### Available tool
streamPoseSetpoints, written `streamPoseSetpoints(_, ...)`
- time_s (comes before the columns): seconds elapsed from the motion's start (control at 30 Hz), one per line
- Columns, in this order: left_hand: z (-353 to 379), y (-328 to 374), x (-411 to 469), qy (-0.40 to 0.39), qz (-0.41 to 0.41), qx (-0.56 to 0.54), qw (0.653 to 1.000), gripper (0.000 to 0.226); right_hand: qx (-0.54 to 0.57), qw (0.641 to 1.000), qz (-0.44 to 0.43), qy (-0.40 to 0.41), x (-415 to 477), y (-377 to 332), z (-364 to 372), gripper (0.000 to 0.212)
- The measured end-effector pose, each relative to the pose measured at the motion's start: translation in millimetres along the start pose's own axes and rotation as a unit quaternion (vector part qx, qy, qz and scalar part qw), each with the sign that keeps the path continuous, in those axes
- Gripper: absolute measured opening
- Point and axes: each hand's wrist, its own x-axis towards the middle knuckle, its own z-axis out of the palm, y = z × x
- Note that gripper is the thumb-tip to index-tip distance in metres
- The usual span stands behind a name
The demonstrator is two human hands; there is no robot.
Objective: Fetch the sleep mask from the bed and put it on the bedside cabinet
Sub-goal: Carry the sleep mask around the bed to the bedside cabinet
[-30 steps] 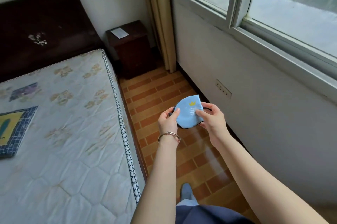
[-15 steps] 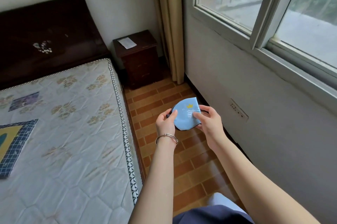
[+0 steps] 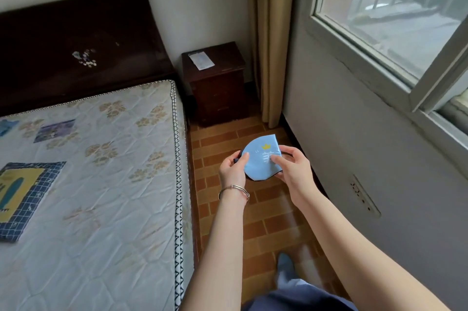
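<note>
Far left, flat square cushion [image 3: 24, 199], navy grid border, yellow centre, lying on quilted white mattress [image 3: 101, 184] with faded floral print and zigzag-stitched edge piping. Glossy dark wood headboard [image 3: 76, 44] behind it. Dark wooden bedside cabinet [image 3: 217, 90] in the corner, boxy, white paper slip [image 3: 201, 61] on its top. Beige curtain [image 3: 268, 32] hangs just beside it. Brick-pattern orange floor tiles [image 3: 228, 138]. My left hand [image 3: 231, 171], thin metal bangle [image 3: 234, 190] on the wrist, pinches the left edge of the sleep mask [image 3: 260, 158], thumb on its face. Mask is soft light-blue fabric, rounded, dark trim, yellow crown print, held in the air over the floor, well apart from the cabinet. My right hand [image 3: 291, 171] grips its right side, thumb on top, fingers curled behind. Window [image 3: 392, 19] and white wall socket [image 3: 362, 194] on the right
</note>
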Motion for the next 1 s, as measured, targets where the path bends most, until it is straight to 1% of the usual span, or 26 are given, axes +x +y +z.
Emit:
streamPoseSetpoints(0.23, 56, 36, 61, 0.038, 0.003, -0.041, 0.998, 0.025, -0.017, 0.999, -0.006, -0.032, 91, -43, 10, 0.036)
streamPoseSetpoints(0.37, 73, 47, 88, 0.051, -0.004, -0.059, 0.997, 0.035, -0.023, 0.999, -0.006, -0.043, 127, -54, 17, 0.035)
streamPoseSetpoints(0.57, 85, 59, 126, 0.063, -0.007, -0.063, 0.996, 0.03, -0.037, 0.998, 0.0, -0.05, 167, -62, 35, 0.035)
streamPoseSetpoints(0.7, 88, 70, 155, 0.072, -0.013, -0.067, 0.995, 0.035, -0.043, 0.998, 0.001, -0.053, 192, -67, 53, 0.035)
streamPoseSetpoints(0.87, 90, 95, 202, 0.066, -0.016, -0.079, 0.995, 0.028, -0.049, 0.997, -0.005, -0.052, 232, -80, 88, 0.037)
streamPoseSetpoints(1.0, 88, 123, 251, 0.058, -0.009, -0.075, 0.995, 0.027, -0.042, 0.998, -0.01, -0.05, 267, -98, 126, 0.036)
